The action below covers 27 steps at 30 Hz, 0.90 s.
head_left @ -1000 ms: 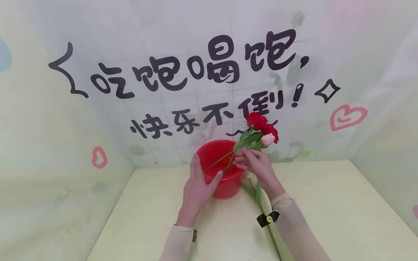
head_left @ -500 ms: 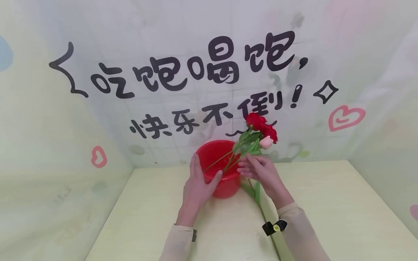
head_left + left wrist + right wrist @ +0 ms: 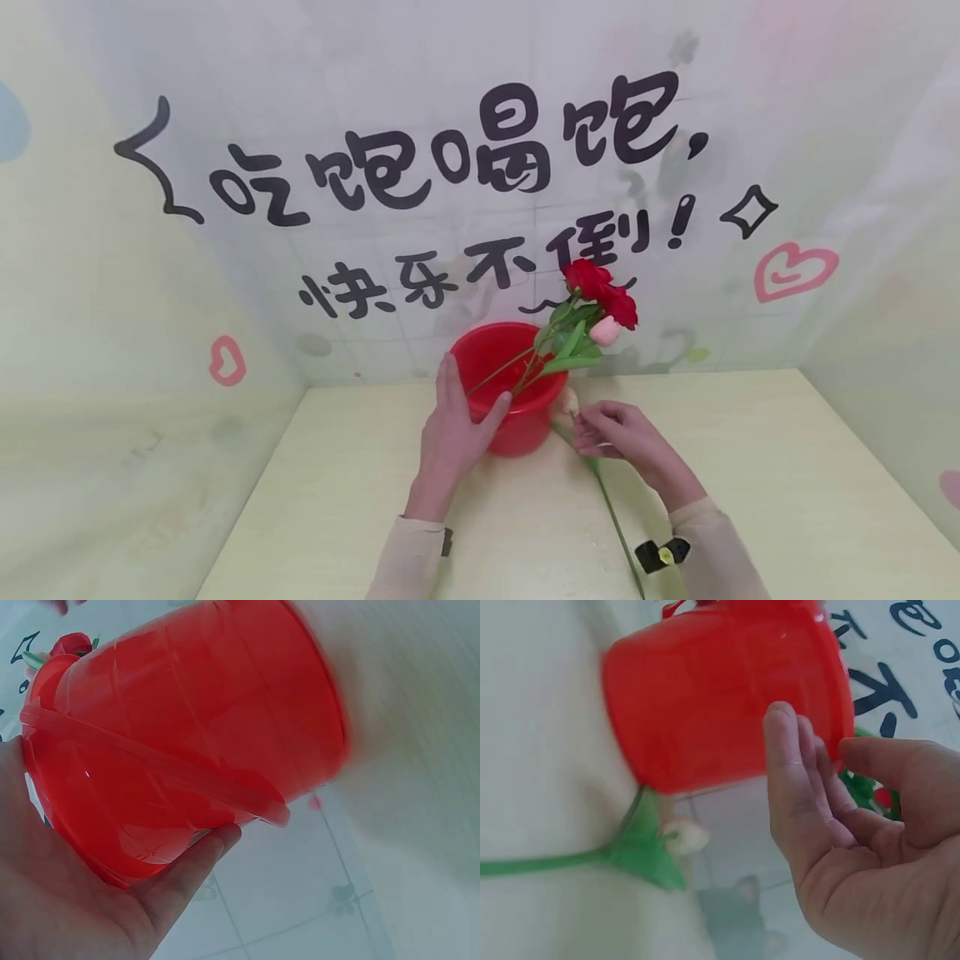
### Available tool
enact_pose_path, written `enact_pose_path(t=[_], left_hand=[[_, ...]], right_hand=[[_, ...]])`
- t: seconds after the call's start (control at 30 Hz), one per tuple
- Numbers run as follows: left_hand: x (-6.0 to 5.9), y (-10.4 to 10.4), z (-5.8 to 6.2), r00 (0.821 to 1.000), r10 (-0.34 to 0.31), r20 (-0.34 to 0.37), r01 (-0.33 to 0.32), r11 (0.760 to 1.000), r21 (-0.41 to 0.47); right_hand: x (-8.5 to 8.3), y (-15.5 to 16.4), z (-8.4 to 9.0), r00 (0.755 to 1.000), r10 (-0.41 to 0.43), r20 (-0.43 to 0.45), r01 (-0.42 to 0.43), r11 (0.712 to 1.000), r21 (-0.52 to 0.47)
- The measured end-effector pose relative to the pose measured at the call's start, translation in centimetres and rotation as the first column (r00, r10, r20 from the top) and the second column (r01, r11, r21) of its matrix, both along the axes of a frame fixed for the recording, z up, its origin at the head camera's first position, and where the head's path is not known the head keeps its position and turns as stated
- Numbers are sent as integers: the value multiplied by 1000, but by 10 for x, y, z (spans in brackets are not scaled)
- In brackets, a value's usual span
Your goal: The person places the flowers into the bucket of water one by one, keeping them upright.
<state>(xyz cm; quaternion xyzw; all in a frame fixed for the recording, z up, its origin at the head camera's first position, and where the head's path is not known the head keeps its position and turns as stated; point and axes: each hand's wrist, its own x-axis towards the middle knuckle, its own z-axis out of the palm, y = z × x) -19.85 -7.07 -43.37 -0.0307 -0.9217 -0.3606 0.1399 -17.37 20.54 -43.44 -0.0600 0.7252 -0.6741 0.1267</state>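
A red plastic bucket [image 3: 517,429] stands on the table; its handle [image 3: 157,761] shows in the left wrist view. My left hand [image 3: 453,429] holds the bucket at its left side, thumb by the front rim. Red roses [image 3: 588,279] and a pink tulip bud [image 3: 604,332] lean out of the bucket to the right, their stems inside. My right hand [image 3: 630,437] is right of the bucket, fingers relaxed and holding nothing. Just beside it, a pale flower [image 3: 686,836] with green leaves lies on the table, its long stem [image 3: 617,517] running toward the front edge.
A pale wood-look table [image 3: 360,483] extends on both sides of the bucket. Behind it rises a white wall sheet [image 3: 420,67] with black lettering and pink hearts; the flower heads stand close in front of it.
My right hand has let go of the pink tulip and moved down and right toward the pale flower on the table. The tulip has settled lower beside the roses. My left hand has not moved.
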Motion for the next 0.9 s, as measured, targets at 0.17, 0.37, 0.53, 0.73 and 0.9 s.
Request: enact_pose_path(t=[0.17,0.37,0.53,0.73,0.9], left_hand=[[0,1,0,1000,-2,14,2,1000,10],[2,0,2,1000,9,6,-9,1000,0],[0,0,2,1000,4,-8,-4,1000,-7],[1,0,1,1000,-1,-10,1,1000,-3],[2,0,-1,1000,5,-16,-5,1000,-15]], right_hand=[[10,17,-18,996,-30,79,28,999,21],[24,25,-38,986,-148,82,127,968,216],[32,20,-43,974,-225,31,194,893,405],[35,10,-46,978,-203,-36,194,846,496],[34,4,-52,977,-169,-128,212,783,584]])
